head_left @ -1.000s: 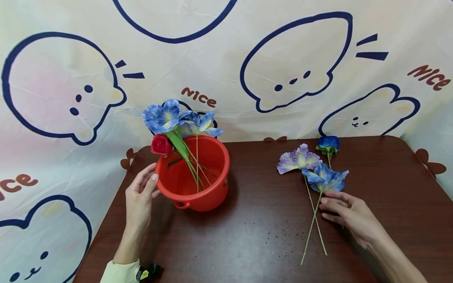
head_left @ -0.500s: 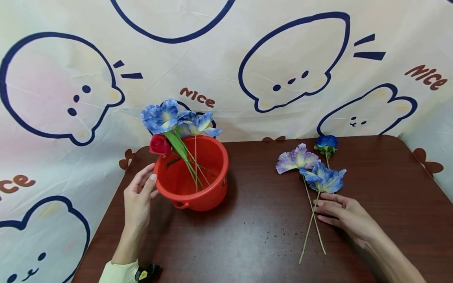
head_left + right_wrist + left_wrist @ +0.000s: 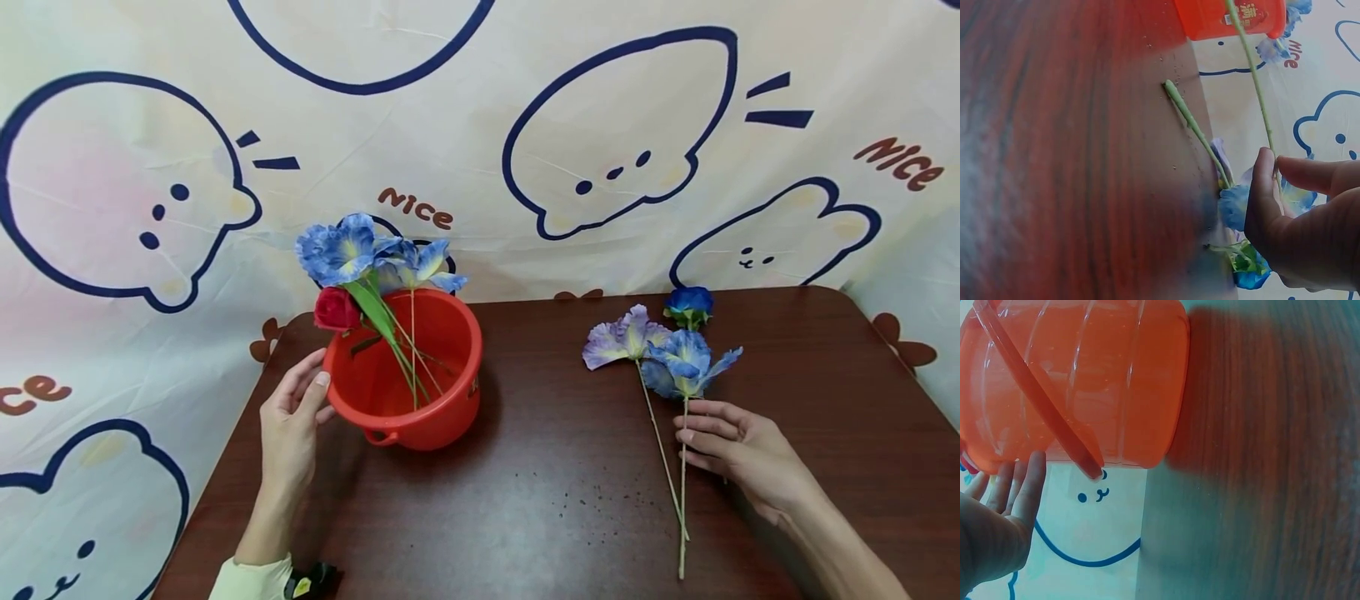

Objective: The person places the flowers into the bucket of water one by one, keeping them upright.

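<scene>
In the head view my left hand is at the left side of a red bucket. Its fingers are fairly straight and touch the bucket wall in the left wrist view. Blue artificial flowers and a red rose lean out of the bucket over its left and back rim. My right hand pinches the stem of a blue artificial iris between thumb and finger, just under the bloom. A purple iris lies beside it, and a blue rose lies behind, its stem mostly hidden.
Dark crumbs are scattered on the brown table between bucket and flowers. A printed cloth hangs behind the table's back edge. A black strap is at my left sleeve.
My right hand has taken hold of the blue iris, whose stem has swung from slanting to nearly straight and shifted right. The left hand and bucket hold their place.
</scene>
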The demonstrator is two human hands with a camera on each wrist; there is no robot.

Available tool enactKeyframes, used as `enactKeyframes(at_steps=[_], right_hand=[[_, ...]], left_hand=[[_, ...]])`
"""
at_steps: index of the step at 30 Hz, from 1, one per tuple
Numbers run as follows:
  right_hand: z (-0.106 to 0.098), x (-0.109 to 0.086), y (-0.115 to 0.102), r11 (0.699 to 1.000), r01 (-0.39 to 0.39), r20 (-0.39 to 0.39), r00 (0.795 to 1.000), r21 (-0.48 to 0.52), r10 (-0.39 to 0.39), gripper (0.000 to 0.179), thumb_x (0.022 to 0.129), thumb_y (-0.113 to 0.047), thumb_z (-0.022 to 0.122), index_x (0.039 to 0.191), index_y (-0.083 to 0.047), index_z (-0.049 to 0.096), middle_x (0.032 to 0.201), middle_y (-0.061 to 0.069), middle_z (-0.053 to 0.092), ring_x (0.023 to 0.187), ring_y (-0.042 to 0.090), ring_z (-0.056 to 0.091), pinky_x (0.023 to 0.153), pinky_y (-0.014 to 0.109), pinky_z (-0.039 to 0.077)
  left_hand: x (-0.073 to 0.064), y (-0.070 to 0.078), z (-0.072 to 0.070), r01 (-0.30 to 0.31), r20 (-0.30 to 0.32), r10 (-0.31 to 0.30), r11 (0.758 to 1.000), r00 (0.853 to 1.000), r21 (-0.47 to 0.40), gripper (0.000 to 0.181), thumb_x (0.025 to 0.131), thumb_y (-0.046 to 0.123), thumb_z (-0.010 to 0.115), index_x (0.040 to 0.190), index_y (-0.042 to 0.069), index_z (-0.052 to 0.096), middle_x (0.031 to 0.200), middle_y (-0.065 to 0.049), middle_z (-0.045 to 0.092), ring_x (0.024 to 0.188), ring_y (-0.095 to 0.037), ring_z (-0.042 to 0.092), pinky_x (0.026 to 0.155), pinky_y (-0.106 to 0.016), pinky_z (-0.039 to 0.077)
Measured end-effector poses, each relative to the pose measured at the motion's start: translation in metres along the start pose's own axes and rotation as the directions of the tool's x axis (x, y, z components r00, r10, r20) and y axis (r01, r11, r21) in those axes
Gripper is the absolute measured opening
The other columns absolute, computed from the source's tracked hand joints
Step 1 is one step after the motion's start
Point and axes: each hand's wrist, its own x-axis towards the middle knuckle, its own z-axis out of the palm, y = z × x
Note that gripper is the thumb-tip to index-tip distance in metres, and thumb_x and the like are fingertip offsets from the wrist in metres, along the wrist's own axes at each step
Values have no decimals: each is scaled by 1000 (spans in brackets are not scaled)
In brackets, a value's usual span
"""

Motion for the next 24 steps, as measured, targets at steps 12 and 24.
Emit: enactKeyframes(at_steps=[12, 24], right_hand=[[1, -5, -10, 999, 34, -33, 999, -15, -34, 39, 101, -9, 75, 138, -9, 63, 115, -6, 79, 103, 11, 79, 85, 31, 68], [10, -8, -29, 993, 112, -6, 994, -23, -112, 31, 101, -9, 74, 131, -18, 68, 115, -5, 79, 104, 12, 79, 84, 31, 68]], left_hand=[[-1, -1, -2, -9, 0, 9, 1000, 1000, -5, 44, 109, 18, 64, 151, 5, 60, 126, 4, 74, 105, -7, 77, 79, -23, 66], [-1, -1, -1, 6, 8, -6, 1000, 1000, 11, 43, 109, 22, 64, 150, 8, 61, 126, 5, 74, 104, -7, 76, 79, -23, 66]])
